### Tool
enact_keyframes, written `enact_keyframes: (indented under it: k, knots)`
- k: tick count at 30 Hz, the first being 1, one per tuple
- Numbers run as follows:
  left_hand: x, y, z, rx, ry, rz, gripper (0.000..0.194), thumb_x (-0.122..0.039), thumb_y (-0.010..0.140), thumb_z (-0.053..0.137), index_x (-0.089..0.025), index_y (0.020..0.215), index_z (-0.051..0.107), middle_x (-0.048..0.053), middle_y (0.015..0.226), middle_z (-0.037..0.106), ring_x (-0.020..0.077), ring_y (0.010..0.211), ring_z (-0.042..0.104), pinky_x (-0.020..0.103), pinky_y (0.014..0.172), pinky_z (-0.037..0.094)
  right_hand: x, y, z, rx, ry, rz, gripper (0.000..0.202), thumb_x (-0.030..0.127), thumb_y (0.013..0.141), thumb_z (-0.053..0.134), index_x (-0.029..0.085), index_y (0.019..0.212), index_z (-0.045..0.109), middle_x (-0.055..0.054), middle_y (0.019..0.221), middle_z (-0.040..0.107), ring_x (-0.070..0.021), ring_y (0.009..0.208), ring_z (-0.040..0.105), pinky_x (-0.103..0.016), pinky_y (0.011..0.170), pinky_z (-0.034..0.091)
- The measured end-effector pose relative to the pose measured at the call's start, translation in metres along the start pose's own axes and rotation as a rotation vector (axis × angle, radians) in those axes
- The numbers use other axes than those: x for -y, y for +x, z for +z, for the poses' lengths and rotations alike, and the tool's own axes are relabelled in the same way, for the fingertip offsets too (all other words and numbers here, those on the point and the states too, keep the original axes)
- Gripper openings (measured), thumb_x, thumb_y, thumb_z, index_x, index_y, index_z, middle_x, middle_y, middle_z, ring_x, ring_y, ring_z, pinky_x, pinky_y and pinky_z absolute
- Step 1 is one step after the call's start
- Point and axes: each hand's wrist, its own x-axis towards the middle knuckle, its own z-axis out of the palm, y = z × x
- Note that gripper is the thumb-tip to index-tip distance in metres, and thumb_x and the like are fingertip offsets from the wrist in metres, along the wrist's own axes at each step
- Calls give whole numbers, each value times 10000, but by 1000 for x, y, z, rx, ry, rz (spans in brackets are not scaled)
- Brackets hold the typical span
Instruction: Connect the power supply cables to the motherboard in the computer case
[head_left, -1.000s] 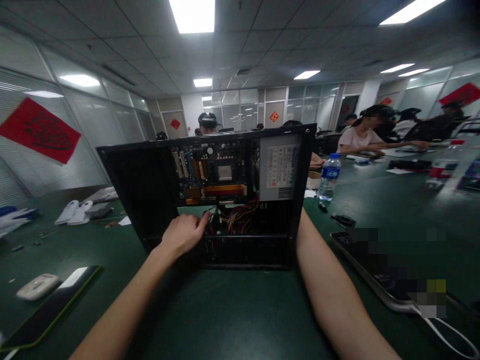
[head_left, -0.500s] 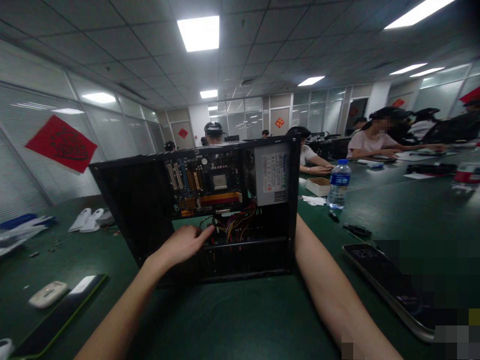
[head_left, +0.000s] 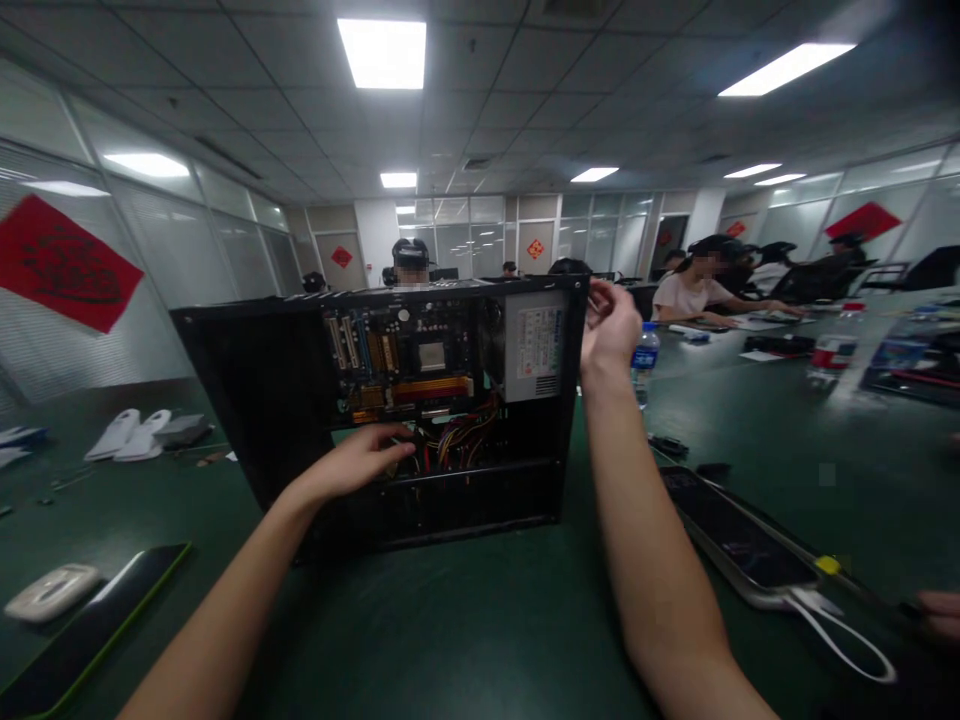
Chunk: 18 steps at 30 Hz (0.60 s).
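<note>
A black computer case stands on the green table with its side open toward me. Inside show a motherboard with slots, a power supply and a bundle of coloured cables. My left hand reaches into the opening below the motherboard, thumb and fingers slightly apart beside the cables; I see nothing firmly held. At the case's upper right edge, my right hand has its fingers curled toward the rear side. Its fingertips are partly hidden by the case.
On the right lie a phone with a white cable and a water bottle. At left are a dark green-edged slab, a pale rounded case and white items. A co-worker sits beyond; another person's hand shows at far right.
My right hand has come up from behind the case to its upper right edge. My left hand has shifted slightly left by the cables. The view has turned to the right.
</note>
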Motion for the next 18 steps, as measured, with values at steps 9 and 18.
enact_keyframes:
  k: [9,18]
  knots:
    - [-54,20,-32,-493,-446,101,566,-629,798,631,-114,1023,700,95,907,734,199,729,655,299,639,535,84,-98,35,623,-45,-126,412,590,990,447,224,863,589,-36,840,617,-154,744,596,-299,674,497]
    - [-82,-23,-43,-526,-142,202,407,-565,793,675,-172,859,755,54,823,745,226,789,681,302,700,566,50,-128,64,1253,-268,13,394,544,895,672,164,992,638,2,786,620,-136,725,567,-253,629,455]
